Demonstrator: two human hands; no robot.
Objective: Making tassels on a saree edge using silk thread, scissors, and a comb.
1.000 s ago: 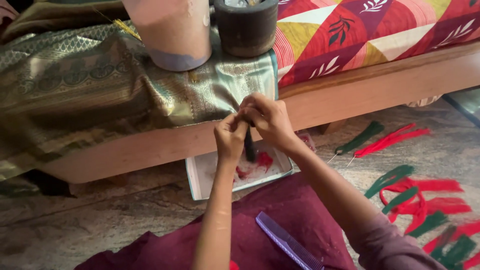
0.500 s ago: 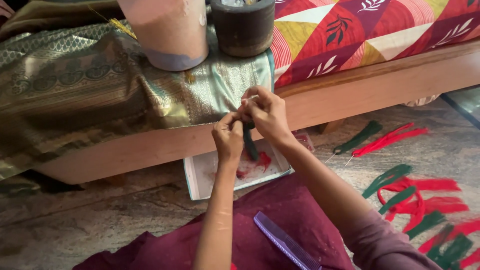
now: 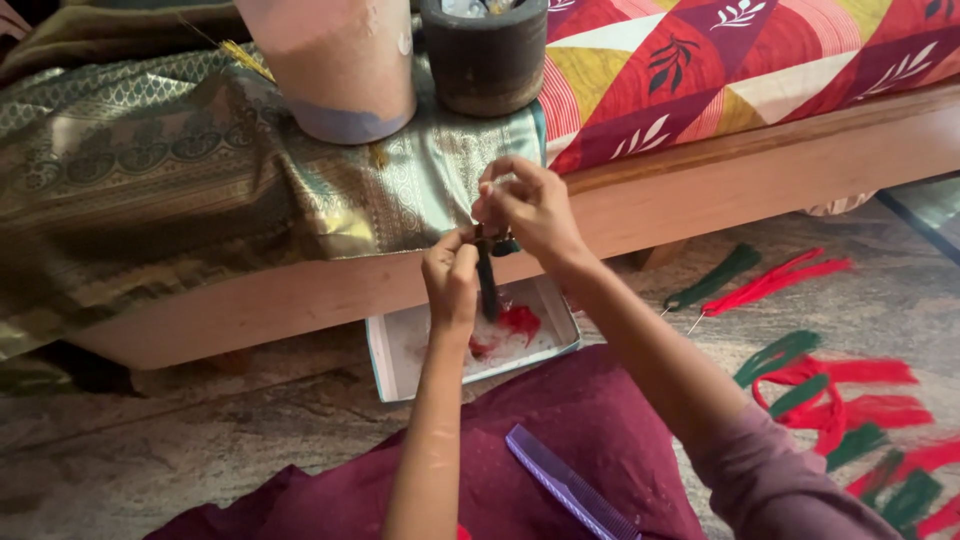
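Both hands work a dark green tassel above a white tray.

The left hand (image 3: 452, 275) pinches the hanging tassel (image 3: 488, 285) mid-length; the right hand (image 3: 528, 208) grips its top, just in front of the bed edge (image 3: 760, 175). Red threads (image 3: 512, 325) lie in the tray (image 3: 400, 350). A purple comb (image 3: 570, 490) rests on the lap.

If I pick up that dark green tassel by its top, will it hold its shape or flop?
Likely floppy: the tassel hangs straight down between the left hand and right hand, like loose thread. Probably very light, since fingertips alone hold it. The strands may splay or snag: finished tassels on the floor lie curved and spread.
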